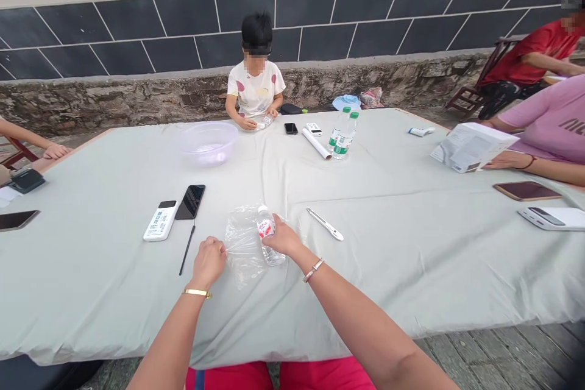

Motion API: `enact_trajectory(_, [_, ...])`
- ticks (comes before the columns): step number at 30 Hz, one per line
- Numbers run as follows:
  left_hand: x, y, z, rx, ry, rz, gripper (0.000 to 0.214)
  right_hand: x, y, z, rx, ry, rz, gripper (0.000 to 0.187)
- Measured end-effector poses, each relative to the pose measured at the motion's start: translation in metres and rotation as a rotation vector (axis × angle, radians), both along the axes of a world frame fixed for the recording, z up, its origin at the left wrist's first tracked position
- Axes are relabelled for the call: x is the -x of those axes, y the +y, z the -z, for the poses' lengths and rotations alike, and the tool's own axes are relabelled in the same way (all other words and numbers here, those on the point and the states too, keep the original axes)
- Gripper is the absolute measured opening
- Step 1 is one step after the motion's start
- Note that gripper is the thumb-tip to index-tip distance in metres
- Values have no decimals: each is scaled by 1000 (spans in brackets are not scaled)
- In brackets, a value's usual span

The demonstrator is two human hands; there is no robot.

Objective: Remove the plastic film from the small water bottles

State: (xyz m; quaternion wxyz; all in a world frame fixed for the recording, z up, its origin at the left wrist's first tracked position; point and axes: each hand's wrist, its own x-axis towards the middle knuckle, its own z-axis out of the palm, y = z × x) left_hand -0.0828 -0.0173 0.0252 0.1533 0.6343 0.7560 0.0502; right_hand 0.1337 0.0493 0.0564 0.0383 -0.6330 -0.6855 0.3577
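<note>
Clear plastic film (242, 242): thin, glossy, creased. PET bottle (267, 250): smooth, glossy. Tablecloth (388, 268): matt cloth, wrinkled. Phone (190, 202): glossy glass face. Bowl (208, 143): smooth translucent plastic. Stone wall base (137, 100): rough, uneven. Bangle (197, 293): polished gold-tone metal.

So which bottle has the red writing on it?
The small clear plastic bottle under the right hand; the two clear bottles with green caps, standing farther away, have green labels.
</note>
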Motion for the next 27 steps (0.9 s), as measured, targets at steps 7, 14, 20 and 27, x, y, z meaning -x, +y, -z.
enact_trajectory(7, [-28, 8, -17, -225, -199, 15, 66, -13, 5, 2, 84, 122, -28, 96])
enact_trajectory(14, [-52, 28, -17, 49, -92, 183, 91, -23, 11, 9, 108, 297, 19, 92])
enact_trajectory(20, [-39, 43, -3, 231, 58, 211, 26, -31, 16, 5, 273, 515, 133, 73])
enact_trajectory(27, [-25, 35, -22, 203, -30, 222, 16, -53, 15, 4, 104, 405, 176, 88])
